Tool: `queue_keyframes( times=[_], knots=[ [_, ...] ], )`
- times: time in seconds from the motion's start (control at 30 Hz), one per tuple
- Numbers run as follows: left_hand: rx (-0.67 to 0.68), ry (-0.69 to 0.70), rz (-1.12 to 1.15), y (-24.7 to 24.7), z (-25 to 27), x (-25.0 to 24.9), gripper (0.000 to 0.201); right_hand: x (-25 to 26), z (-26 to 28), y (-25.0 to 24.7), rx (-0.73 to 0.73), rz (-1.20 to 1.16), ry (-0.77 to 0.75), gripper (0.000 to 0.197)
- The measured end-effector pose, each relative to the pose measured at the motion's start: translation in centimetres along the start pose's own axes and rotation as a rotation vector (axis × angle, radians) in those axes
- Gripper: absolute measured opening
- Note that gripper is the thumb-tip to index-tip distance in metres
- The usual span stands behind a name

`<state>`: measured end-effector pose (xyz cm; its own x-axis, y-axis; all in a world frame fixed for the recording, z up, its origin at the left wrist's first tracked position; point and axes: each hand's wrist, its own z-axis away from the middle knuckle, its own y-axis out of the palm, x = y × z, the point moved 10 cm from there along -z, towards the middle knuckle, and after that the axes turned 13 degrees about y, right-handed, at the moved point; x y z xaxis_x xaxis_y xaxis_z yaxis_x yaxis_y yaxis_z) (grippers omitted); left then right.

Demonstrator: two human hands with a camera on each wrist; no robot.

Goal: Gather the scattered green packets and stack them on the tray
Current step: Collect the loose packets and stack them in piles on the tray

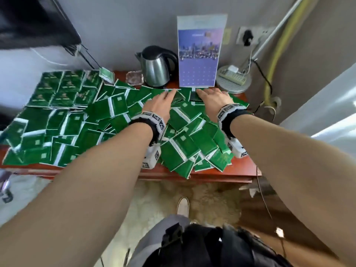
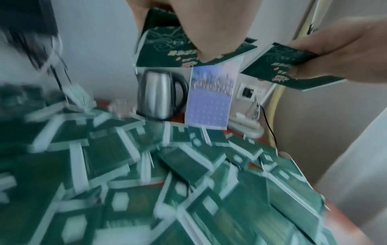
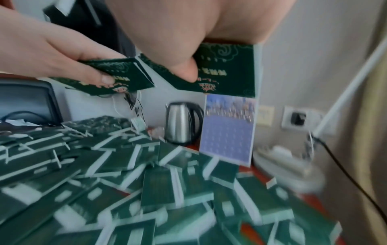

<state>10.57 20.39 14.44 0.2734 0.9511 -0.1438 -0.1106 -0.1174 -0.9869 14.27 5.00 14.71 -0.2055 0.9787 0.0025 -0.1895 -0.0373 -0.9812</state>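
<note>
Several loose green packets (image 1: pixel 179 143) cover the red-brown table (image 1: pixel 238 170) in an overlapping heap. At the back left, packets lie in neat rows (image 1: pixel 63 87); whatever is under them is hidden. Both hands hover over the back of the heap, near the calendar. My left hand (image 1: pixel 163 100) pinches one dark green packet (image 2: pixel 167 49) between thumb (image 2: pixel 206 51) and fingers. My right hand (image 1: pixel 211 95) pinches another packet (image 3: pixel 228 74), thumb (image 3: pixel 184 73) on its printed face. The two held packets (image 1: pixel 178 97) sit side by side, almost touching.
A steel kettle (image 1: pixel 156 68) and an upright calendar stand (image 1: pixel 200 54) stand at the back edge, just beyond the hands. A glass ashtray (image 1: pixel 134 78) lies left of the kettle. A round white base with a power strip (image 1: pixel 234 79) sits at the back right.
</note>
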Motion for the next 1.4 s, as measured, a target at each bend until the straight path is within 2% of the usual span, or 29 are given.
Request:
queue_keyframes(
  times=[0.17,0.23,0.33,0.57,0.7,0.77,0.87,1.0,1.13,1.4],
  knots=[
    [-0.14,-0.015,-0.243,-13.3,2.2,2.1,0.096,4.5,0.3,-11.1,-0.225,0.03,-0.127,0.076],
    [-0.152,-0.038,-0.269,-16.6,3.7,2.6,0.096,6.0,1.0,-14.0,-0.284,0.031,-0.152,0.071],
    [-0.17,-0.048,-0.315,-18.9,6.0,3.8,0.095,8.9,2.1,-16.4,-0.335,0.031,-0.191,0.063],
    [-0.177,-0.101,-0.328,-19.2,11.2,9.2,0.086,15.9,3.6,-17.9,-0.374,0.082,-0.228,0.067],
    [-0.18,-0.073,-0.293,-19.7,13.9,13.7,0.086,20.6,3.7,-18.1,-0.39,0.079,-0.209,0.062],
    [-0.185,-0.054,-0.307,-19.8,15.4,16.6,0.078,23.6,3.6,-17.9,-0.402,0.071,-0.18,0.059],
    [-0.164,-0.017,-0.321,-19.4,17.5,21.7,0.071,28.8,3.7,-16.9,-0.37,0.064,-0.127,0.066],
    [-0.139,0.033,-0.334,-19.6,21.1,28.0,0.073,36.6,4.6,-15.7,-0.336,0.035,-0.085,0.073],
    [-0.138,0.034,-0.308,-19.7,24.5,34.4,0.07,43.8,5.0,-15.3,-0.309,0.016,-0.086,0.071],
    [-0.069,0.017,-0.307,-17.3,24.9,45.0,0.071,53.4,0.6,-13.2,-0.232,0.039,-0.112,0.07]
  ],
)
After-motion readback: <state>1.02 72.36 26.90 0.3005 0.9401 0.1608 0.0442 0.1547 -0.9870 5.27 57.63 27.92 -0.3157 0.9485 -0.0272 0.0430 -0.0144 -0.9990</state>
